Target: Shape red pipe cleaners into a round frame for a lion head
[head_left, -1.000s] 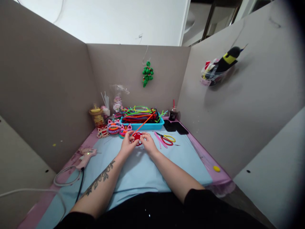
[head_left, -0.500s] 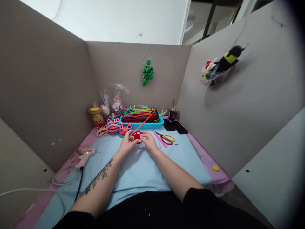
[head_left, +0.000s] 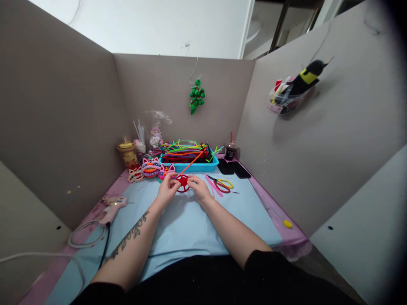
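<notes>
Both of my hands meet over the far middle of the light blue mat. Between them is a small red wheel-shaped pipe-cleaner piece. My left hand pinches its left side and my right hand pinches its right side. An orange pipe cleaner runs from the piece up and to the right, over the blue tray. My forearms lie across the mat, the left one tattooed.
A blue tray of coloured pipe cleaners stands behind the hands. Red and yellow scissors and pink pipe cleaners lie to the right, two black phones beyond. Finished woven pieces and jars are at left, a glue gun nearer. Cardboard walls surround the table.
The hands and the red piece stay in nearly the same spot. The fingers have shifted slightly on the piece, and the view has tilted a little.
</notes>
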Motion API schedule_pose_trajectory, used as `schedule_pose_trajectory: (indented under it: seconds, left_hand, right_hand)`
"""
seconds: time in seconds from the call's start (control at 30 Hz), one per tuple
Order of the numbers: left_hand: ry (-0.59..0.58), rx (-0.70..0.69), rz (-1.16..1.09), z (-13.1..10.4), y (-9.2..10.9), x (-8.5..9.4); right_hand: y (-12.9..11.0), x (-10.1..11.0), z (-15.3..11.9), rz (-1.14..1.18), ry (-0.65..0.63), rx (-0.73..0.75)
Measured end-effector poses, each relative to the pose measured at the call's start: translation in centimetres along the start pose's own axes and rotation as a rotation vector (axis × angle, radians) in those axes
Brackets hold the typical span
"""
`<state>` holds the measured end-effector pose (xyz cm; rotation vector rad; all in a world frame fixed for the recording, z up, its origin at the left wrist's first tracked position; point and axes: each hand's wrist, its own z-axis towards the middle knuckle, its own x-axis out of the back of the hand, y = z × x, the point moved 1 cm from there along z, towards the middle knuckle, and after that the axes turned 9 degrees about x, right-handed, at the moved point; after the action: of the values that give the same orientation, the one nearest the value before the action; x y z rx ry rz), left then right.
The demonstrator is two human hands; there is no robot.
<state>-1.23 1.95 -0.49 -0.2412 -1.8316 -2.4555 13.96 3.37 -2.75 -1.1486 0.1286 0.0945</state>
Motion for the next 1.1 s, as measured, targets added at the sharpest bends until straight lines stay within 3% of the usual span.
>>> schedule_pose_trajectory:
  seconds: [0.17, 0.33, 0.43, 0.7, 0.9, 1.1]
  left_hand:
    - [-0.08, 0.012, -0.009, -0.2, 0.5, 0.0]
    - [-0.117, 0.046, -0.028, -0.4, 0.7, -0.1]
    - [-0.087, 0.046, -0.005, -0.4, 0.7, -0.1]
    - [0.176, -0.106, 0.258, -0.6, 1.0, 0.3]
    - [0.096, 0.033, 0.111, -0.4, 0.0, -0.2]
    - [0.051, 0.182, -0.191, 0.0, 0.1, 0.1]
  right_hand:
    - [-1.0, 1.4, 0.6, -0.089, 0.038, 0.114]
    - [-1.5, 2.8, 1.3, -0.283, -0.262, 0.2]
    - [-1.4, 2.7, 1.3, -0.313, -0.32, 0.232]
    - [-2.0, 2.1, 0.9, -0.366, -0.185, 0.319]
    - [-1.8, 2.0, 0.7, -0.404, -0.012, 0.367]
    - [-1.6, 0.2, -0.3, -0.347, -0.118, 0.318]
